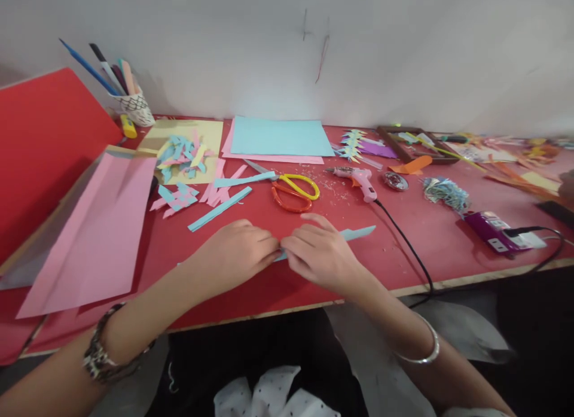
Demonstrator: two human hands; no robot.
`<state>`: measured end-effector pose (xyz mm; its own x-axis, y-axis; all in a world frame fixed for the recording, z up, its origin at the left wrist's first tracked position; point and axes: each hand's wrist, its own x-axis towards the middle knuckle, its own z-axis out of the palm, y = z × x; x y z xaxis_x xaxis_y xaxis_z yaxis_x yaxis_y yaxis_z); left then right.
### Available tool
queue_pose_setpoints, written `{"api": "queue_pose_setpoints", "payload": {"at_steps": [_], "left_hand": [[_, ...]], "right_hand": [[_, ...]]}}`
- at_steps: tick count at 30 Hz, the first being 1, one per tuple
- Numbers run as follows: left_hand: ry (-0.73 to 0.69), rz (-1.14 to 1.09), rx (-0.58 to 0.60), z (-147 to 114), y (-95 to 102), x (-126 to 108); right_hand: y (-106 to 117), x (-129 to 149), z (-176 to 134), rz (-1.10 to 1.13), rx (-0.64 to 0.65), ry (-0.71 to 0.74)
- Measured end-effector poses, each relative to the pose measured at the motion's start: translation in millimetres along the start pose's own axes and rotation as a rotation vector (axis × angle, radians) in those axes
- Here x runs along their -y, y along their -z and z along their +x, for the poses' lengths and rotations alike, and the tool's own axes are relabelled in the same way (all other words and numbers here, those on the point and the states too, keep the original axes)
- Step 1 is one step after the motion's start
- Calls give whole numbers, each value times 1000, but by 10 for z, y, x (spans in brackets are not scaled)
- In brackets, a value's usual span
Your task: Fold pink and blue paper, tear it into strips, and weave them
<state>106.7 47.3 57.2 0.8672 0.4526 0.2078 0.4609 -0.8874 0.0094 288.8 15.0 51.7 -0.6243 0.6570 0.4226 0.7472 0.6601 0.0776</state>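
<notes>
My left hand (pixel 244 249) and my right hand (pixel 319 249) meet low over the red table near its front edge. Between them runs a light blue paper strip (pixel 359 233), its free end sticking out beyond my right hand. Fingers of both hands are closed on the strip, and the pinched part is mostly hidden. Just behind the hands lie another folded blue strip (pixel 219 209) and scissors (pixel 296 192) with yellow and orange handles. One more blue strip (pixel 244 179) rests against the scissor blades.
Left are pink sheets (pixel 96 231), a red board (pixel 40 160) and a pen cup (pixel 137 107). Paper pieces (pixel 182 157), blue sheets (pixel 282 136) and a paper garland (pixel 353 145) lie behind. Right, a glue gun (pixel 363 180) trails its cord near a purple power strip (pixel 493 231).
</notes>
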Motion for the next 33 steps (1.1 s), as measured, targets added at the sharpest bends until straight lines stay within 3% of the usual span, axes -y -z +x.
{"api": "queue_pose_setpoints", "payload": {"at_steps": [3,9,16,21,24,29,33], "left_hand": [[-54,70,-17,-49,-52,-10],[-3,73,-44,-253,-320,-98],[-5,126,21,-417,-319,-9],[172,58,102,-619,-349,75],[236,53,65,-731,-356,82],[121,145,-93,-769,-363,-127],[86,75,-58,-662,-437,-367]], "right_hand": [[-94,46,28,47,-11,21],[-248,72,-216,143,159,-26],[-222,64,-452,159,130,-137],[-155,-94,-698,133,111,-349],[-110,-161,-807,89,133,-443],[-105,-180,-837,-18,164,-459],[-96,-218,-732,-132,198,-483]]}}
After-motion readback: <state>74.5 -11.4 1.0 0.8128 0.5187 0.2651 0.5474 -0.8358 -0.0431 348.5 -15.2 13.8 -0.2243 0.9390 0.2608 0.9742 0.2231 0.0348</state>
